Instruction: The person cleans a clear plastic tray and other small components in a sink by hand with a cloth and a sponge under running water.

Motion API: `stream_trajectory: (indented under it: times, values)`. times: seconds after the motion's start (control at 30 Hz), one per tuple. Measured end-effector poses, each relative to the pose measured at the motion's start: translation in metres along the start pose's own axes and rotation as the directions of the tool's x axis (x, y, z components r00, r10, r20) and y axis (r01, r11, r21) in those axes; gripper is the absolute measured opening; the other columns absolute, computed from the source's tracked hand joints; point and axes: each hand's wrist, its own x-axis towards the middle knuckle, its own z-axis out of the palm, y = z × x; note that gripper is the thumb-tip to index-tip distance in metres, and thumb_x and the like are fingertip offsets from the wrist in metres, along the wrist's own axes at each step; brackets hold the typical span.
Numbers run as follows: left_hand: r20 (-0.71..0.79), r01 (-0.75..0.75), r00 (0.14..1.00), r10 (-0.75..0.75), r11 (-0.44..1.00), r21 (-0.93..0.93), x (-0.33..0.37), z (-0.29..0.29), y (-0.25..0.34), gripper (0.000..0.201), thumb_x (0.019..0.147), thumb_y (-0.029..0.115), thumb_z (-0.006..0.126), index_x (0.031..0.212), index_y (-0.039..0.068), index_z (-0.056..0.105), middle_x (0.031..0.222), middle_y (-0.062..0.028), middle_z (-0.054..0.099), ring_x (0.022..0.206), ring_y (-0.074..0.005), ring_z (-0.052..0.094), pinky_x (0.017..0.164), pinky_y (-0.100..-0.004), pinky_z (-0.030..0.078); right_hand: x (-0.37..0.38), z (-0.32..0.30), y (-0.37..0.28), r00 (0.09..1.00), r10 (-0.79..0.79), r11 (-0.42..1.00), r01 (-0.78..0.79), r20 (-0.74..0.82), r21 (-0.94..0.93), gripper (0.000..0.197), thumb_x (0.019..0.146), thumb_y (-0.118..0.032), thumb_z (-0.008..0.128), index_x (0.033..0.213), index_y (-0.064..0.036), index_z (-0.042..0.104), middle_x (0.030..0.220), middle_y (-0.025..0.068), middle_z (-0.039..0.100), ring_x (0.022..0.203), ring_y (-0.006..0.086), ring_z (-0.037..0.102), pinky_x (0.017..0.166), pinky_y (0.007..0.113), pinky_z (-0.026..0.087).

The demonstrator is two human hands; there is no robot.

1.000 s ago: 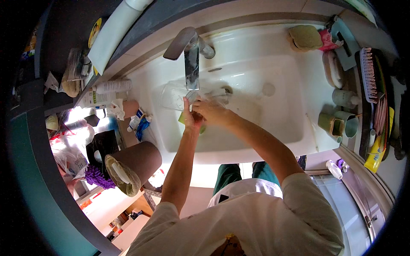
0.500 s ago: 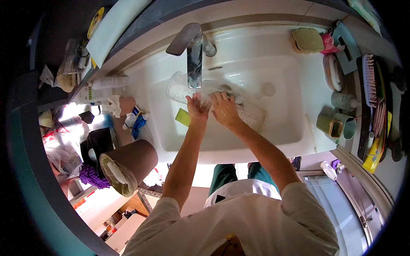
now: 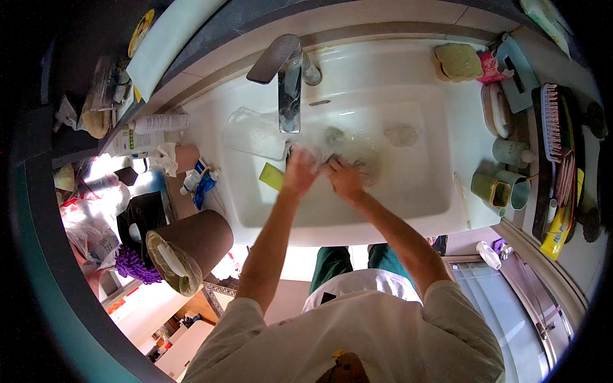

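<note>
Compared with half a second ago, the clear container [image 3: 250,135] lies farther left in the white basin [image 3: 408,204], and the right hand [image 3: 345,179] has drawn back a little toward the person. Both bare hands are low in the basin, just in front of the tap [image 3: 289,105]. The left hand [image 3: 302,169] is blurred below the spout, where water seems to be falling; whether its fingers are apart or closed on something cannot be told. The right hand is just beside it, palm down with fingers bent; its grip is also unclear. A cloudy patch [image 3: 363,159] by its fingertips could be water or clear plastic. The container sits left of the tap, its near corner close to the left hand, contact uncertain. A green sponge [image 3: 271,176] lies just beside the left wrist. Smooth, wet plastic could slide away if pushed by the stream or knocked by the left hand, and might then bump the basin wall. Water striking a slanted face could splash over the front rim onto the shirt [image 3: 357,319]. A sideways sweep of the left wrist could shift the sponge. The green cups [image 3: 491,190] at the right rim are well apart from both hands.
</note>
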Motion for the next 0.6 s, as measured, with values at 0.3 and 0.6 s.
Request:
stream_trajectory:
  times: [0.3,0.6]
  values:
    - [0.075,-0.135,0.988,0.135,0.991,-0.003,0.007,-0.018,-0.004,0.046,0.087,0.042,0.036,0.119,0.01,0.037,0.119,-0.0045,0.044,0.106,-0.0257,0.045,0.087,-0.0417,0.039,-0.027,-0.03,0.014,0.982,-0.172,0.985,0.17,0.077,0.042,0.029,0.076,-0.018,0.053,0.102,-0.0062,0.051,0.106,0.0109,0.048,0.103,0.0302,0.042,0.09,0.042,0.033]
    - [-0.096,-0.259,0.961,0.26,0.966,0.025,0.015,-0.014,-0.026,0.044,0.087,0.043,0.036,0.109,0.005,0.044,0.1,-0.0082,0.053,0.088,-0.0204,0.053,0.071,-0.0301,0.047,0.009,0.002,-0.031,0.985,-0.041,0.95,0.09,-0.167,0.298,0.029,0.071,-0.009,0.051,0.099,-0.0038,0.052,0.11,0.0106,0.046,0.104,0.0281,0.039,0.091,0.038,0.033]
